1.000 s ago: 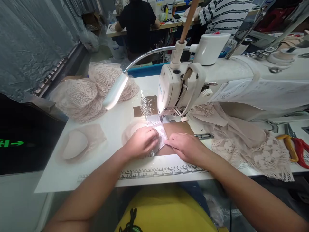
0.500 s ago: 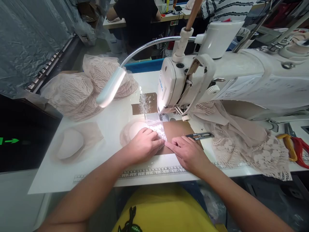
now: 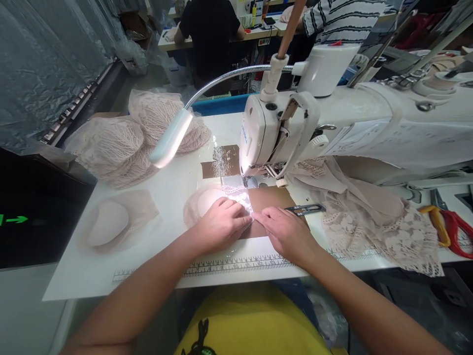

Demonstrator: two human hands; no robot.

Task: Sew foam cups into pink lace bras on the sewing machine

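Observation:
My left hand (image 3: 220,223) lies curled over a pale lace piece (image 3: 240,196) with a padded cup (image 3: 202,199) under it, fingers pressed on the fabric just in front of the needle of the white sewing machine (image 3: 281,128). My right hand (image 3: 284,230) rests beside it on the brown plate (image 3: 271,197), its fingertips pinching the lace edge where the two hands meet. A thread snip (image 3: 305,209) lies just right of my right hand.
Stacks of lace cups (image 3: 121,143) sit at the back left, a single padded cup (image 3: 109,229) at the near left. Loose lace fabric (image 3: 373,222) is heaped at the right, beside red and yellow scissors (image 3: 449,229). A gooseneck lamp (image 3: 170,138) hangs over the table. Two people work behind.
Both hands have slid a little toward the needle with the lace. The view has shifted slightly.

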